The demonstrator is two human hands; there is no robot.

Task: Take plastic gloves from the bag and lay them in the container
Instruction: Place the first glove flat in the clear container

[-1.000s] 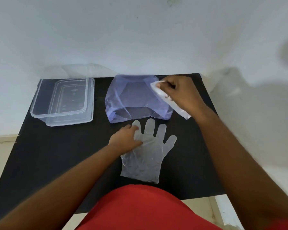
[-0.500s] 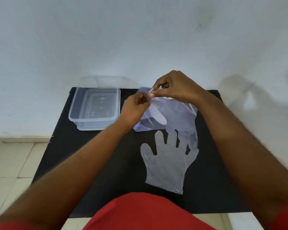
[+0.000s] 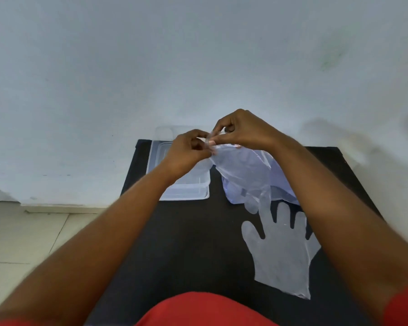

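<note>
A black table fills the lower middle of the view, its far edge running close along a pale, blue-white wall that takes up everything from nine o'clock round to three o'clock. On that wall a faint greenish smudge sits toward two o'clock, and soft grey shadows fall across it at three o'clock. Beige floor tiles with thin grout lines show at eight o'clock beside the table's left edge, and red clothing bulges into view at six o'clock.
</note>
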